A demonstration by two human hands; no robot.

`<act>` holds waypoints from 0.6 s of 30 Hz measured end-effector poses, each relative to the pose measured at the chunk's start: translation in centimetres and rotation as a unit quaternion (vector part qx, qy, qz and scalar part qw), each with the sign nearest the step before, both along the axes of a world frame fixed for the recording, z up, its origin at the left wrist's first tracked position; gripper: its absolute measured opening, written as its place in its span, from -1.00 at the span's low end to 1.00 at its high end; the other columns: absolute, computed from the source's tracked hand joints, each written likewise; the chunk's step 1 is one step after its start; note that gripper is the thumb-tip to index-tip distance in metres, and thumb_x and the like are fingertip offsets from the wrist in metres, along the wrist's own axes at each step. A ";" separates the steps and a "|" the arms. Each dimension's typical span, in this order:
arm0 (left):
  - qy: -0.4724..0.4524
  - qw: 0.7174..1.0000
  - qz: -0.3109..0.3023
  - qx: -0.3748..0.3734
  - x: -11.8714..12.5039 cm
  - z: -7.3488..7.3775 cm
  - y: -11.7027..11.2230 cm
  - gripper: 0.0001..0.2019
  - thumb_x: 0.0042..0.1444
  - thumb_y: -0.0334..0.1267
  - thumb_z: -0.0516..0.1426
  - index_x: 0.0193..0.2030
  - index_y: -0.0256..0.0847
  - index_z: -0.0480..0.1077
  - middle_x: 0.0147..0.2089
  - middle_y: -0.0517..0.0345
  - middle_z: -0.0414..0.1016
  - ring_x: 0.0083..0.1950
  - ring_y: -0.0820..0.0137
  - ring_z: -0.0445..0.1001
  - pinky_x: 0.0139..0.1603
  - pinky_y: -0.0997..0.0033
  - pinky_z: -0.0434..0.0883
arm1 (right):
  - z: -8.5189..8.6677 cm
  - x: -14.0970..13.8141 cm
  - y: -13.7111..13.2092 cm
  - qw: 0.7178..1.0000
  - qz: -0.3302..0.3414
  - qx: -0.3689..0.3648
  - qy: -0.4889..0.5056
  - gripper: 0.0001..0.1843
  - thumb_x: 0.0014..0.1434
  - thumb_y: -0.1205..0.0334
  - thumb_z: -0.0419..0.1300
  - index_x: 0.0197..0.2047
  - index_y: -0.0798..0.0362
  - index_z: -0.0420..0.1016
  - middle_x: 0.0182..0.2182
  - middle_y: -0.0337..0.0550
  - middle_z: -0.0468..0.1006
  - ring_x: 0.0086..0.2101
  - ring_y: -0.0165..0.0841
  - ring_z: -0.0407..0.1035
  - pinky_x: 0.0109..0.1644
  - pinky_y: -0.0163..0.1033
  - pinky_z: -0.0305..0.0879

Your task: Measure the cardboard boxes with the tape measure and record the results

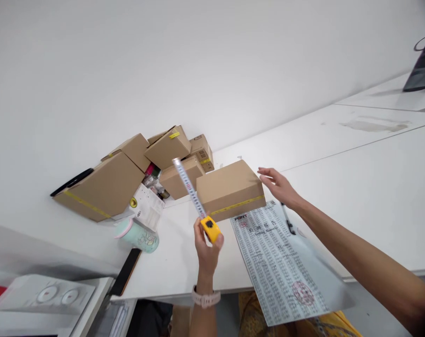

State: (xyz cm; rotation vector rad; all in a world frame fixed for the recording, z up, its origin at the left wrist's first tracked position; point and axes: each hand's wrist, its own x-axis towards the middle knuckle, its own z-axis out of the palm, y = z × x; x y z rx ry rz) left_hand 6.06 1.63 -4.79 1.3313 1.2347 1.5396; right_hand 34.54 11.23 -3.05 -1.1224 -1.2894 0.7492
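Note:
My left hand [207, 245] grips a yellow tape measure [211, 229]. Its blade [188, 186] is drawn out and points up and to the left, past the left end of a brown cardboard box [229, 187]. A yellow strip of tape runs along the lower front edge of that box. At the box's right end is my right hand [277, 185], fingers stretched out and holding nothing; whether the fingertips touch the cardboard I cannot tell. Below the box lies a printed report sheet [275, 262], partly over the table's front edge, with a black clip [290, 227] beside it.
Several more cardboard boxes [107, 182] stand at the back left against the wall. A mint-green cup [138, 235] lies tilted near a white carton [147, 206]. One black flat object [126, 271] rests at the table's left edge. A dark device [422, 68] stands far right.

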 end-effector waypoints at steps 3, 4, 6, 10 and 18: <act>0.083 0.978 -0.193 -0.002 1.5 1.4 -3.8 -0.26 -0.16 -0.17 0.35 0.21 -0.13 0.26 0.13 -0.11 0.44 -0.02 0.13 0.45 -0.05 0.21 0.41 | 4.2 0.4 -1.7 0.996 0.000 0.010 0.091 -0.42 0.29 -0.28 -0.05 0.17 -0.09 0.33 0.09 -0.02 0.54 -0.16 -0.22 0.50 -0.07 -0.03 0.44; 0.097 0.965 -0.243 -0.022 2.0 1.5 -4.9 -0.24 -0.19 -0.20 0.35 0.22 -0.13 0.26 0.12 -0.10 0.45 -0.04 0.13 0.45 -0.05 0.20 0.42 | 5.4 0.6 -2.4 0.994 0.014 0.011 0.112 -0.38 0.31 -0.29 -0.13 0.23 -0.10 0.28 0.06 -0.03 0.56 -0.23 -0.24 0.51 -0.14 -0.07 0.44; 0.115 0.941 -0.307 -0.088 2.8 1.2 -6.7 -0.14 -0.31 -0.23 0.38 0.23 -0.13 0.25 0.10 -0.09 0.46 -0.06 0.12 0.45 -0.09 0.21 0.43 | 7.2 0.8 -3.9 0.993 0.018 0.016 0.119 -0.36 0.32 -0.29 -0.17 0.24 -0.12 0.29 -0.01 -0.06 0.59 -0.29 -0.24 0.47 -0.24 -0.11 0.42; 0.135 0.911 -0.335 -0.200 3.3 -0.8 -8.7 -0.01 -0.45 -0.29 0.42 0.27 -0.10 0.26 0.14 -0.09 0.41 -0.05 0.07 0.44 -0.17 0.24 0.45 | 6.9 1.5 -7.1 0.994 -0.023 0.005 0.109 -0.56 0.27 -0.22 0.05 -0.10 -0.09 0.56 -0.34 -0.11 0.57 -0.42 -0.27 0.32 -0.43 -0.16 0.27; 0.049 0.908 -0.349 -0.225 4.8 -3.1 -9.3 0.19 -0.42 -0.38 0.40 0.44 -0.07 0.00 0.09 0.01 0.37 0.10 0.05 0.38 0.13 0.14 0.32 | 1.0 0.3 -13.3 0.991 -0.070 -0.034 0.106 -0.72 0.28 -0.14 0.10 -0.23 -0.20 0.53 -0.52 -0.19 0.40 -0.55 -0.30 0.19 -0.55 -0.18 0.16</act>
